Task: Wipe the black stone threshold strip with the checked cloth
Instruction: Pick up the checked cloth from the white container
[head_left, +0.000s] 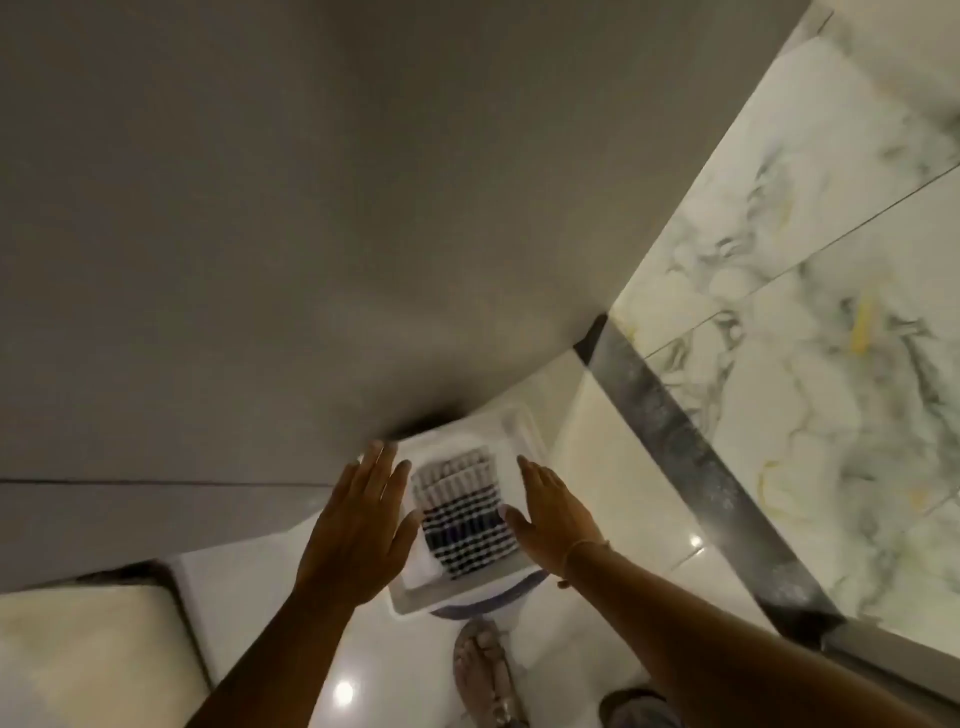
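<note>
A black-and-white checked cloth (465, 517) lies folded in a clear plastic tray (522, 434) low in the middle of the view. My left hand (353, 535) hovers flat at the tray's left side, fingers apart, holding nothing. On the tray's right side my right hand (558, 514) is also flat and empty, a thin band on its wrist. The black stone threshold strip (691, 467) runs diagonally along the floor to the right of the tray, between glossy white tiles and marbled tiles.
A plain grey wall (311, 208) fills the upper left. Marbled floor tiles (831, 312) lie beyond the strip. The tray rests on a round white stand (483, 605). My sandalled foot (485, 670) is below it. A pale cushioned surface (88, 654) sits at the lower left.
</note>
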